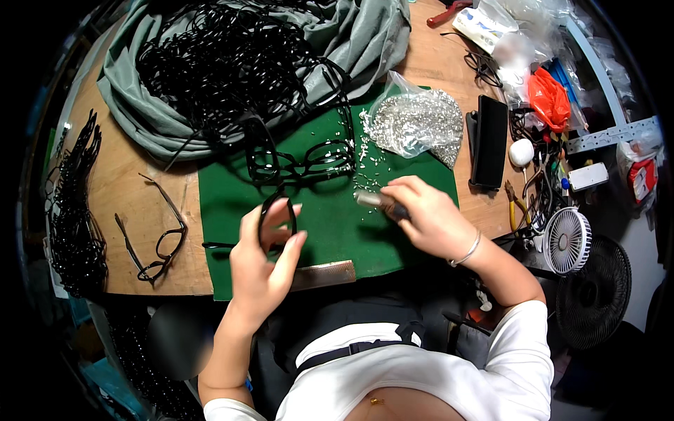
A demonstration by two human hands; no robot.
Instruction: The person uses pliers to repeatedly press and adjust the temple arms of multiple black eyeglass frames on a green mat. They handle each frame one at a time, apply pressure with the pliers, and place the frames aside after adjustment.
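Note:
My left hand (261,266) is closed round a black eyeglass frame (265,217), raised above the green mat (330,238) with one rim upright between thumb and fingers. To its right, my right hand (432,221) grips a short tool (370,199) with a pale, motion-smeared tip and a dark body; its kind is unclear. Beyond both hands, a pair of black glasses (326,160) lies on the mat. Small silvery pieces (364,151) are scattered beside it. A clear plastic bag (411,126) of the same pieces sits at the mat's far right.
A large heap of black frames (225,67) fills the grey cloth (126,98) at the back. Glasses (163,249) and a bundle of black frames (74,217) lie left. A dark phone (489,140), pliers (516,207) and a white fan (566,241) are right. A metal strip (323,274) lies nearest me.

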